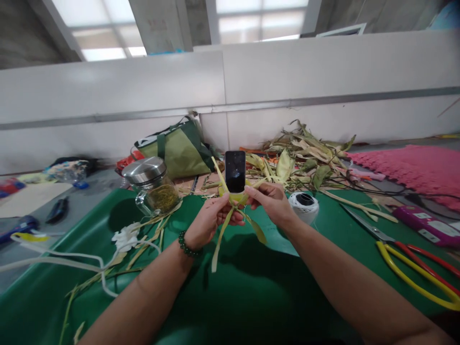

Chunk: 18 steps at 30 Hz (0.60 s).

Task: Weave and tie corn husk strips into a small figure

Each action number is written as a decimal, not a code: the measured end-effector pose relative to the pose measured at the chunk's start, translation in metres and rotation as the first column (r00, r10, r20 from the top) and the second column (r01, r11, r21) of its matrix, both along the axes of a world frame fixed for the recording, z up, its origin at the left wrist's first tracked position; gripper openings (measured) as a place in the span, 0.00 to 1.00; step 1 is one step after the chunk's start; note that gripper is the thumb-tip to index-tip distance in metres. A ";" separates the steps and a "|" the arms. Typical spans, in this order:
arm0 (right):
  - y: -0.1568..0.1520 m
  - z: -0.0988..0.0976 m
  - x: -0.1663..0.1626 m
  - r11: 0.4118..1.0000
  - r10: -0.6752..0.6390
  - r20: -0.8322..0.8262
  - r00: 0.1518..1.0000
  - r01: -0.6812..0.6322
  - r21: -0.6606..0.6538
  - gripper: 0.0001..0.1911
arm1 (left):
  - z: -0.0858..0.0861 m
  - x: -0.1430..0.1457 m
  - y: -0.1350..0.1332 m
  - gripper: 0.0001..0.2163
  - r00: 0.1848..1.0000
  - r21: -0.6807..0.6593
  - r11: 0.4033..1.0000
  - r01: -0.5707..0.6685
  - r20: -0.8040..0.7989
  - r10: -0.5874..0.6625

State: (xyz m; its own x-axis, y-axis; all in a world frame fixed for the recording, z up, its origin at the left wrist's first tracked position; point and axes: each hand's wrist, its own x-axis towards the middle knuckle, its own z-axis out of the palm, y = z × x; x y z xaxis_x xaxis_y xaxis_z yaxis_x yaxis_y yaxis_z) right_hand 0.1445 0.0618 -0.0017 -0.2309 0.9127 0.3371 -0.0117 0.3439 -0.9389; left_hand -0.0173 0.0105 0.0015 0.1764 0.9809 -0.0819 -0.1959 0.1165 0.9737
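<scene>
In the middle of the view, both hands hold pale green-yellow corn husk strips (221, 239) that cross at a small knot-like centre. My left hand (210, 213) is closed on the strips near the crossing, its fingers underneath and thumb on top. My right hand (271, 201) pinches a strip just right of the crossing between thumb and finger. Two ends hang below the hands and others point up and outward. A dark phone (235, 170) stands upright just behind, its base partly hidden by the hands. Beside my right hand is a white spool of thread (304, 206).
A glass jar (161, 194) with a steel lid stands left on the green mat (251, 297). Behind it leans a green bag (179, 153). Husks (305, 148) are heaped at the back right. Scissors (384, 235) and a purple box (424, 225) lie right; white cords (72, 258) lie left.
</scene>
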 end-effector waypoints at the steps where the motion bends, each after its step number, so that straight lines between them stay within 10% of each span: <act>1: 0.001 0.000 0.001 1.000 -0.005 0.014 1.000 0.005 -0.002 0.25 | 0.000 0.000 0.000 0.21 1.000 0.007 1.000 0.000 -0.013 0.000; 9: -0.002 0.002 0.005 0.888 0.435 0.373 0.819 -0.458 -0.028 0.26 | 0.003 0.002 0.001 0.16 0.984 0.157 0.987 -0.025 -0.171 0.052; 18: -0.009 0.002 0.007 0.911 0.056 0.492 0.869 -0.245 0.330 0.23 | -0.001 0.002 0.003 0.09 0.915 0.308 0.948 -0.073 -0.358 0.187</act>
State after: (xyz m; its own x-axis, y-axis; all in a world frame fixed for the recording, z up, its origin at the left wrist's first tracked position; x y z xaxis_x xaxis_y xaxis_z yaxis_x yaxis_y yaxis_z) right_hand 0.1516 0.0529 0.0003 -0.5695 0.6816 0.4595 0.3090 0.6955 -0.6487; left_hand -0.0150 0.0134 0.0003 0.0567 0.9843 0.1673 0.1990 -0.1754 0.9642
